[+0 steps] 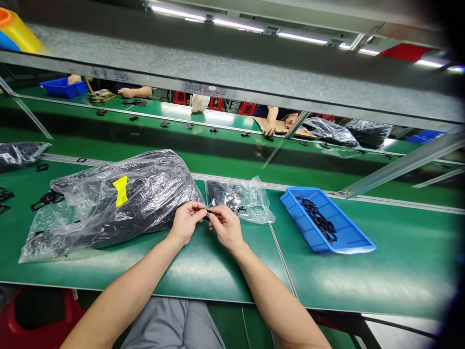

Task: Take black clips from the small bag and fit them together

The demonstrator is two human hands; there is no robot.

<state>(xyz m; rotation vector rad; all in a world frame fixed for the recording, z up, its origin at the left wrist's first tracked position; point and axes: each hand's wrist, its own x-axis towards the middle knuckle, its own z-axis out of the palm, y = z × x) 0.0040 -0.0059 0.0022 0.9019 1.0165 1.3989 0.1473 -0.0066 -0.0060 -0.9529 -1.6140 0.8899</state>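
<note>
Both of my hands meet at the middle of the green table. Thumb and fingers of my left hand (187,221) pinch one end of a small black part (207,212). My right hand (225,226) grips its other end, and the fingers hide most of its shape. Just left of my hands lies a large clear plastic bag (145,194) full of black parts, with a yellow label (121,190) on it. A smaller clear bag (250,196) with black and pale pieces sits right behind my right hand.
A blue bin (348,237) holding black parts stands at the right. Behind the table runs a green conveyor (225,152), with black parts along its far side. Co-workers' hands (271,123) work across it. A metal shelf (218,72) hangs overhead.
</note>
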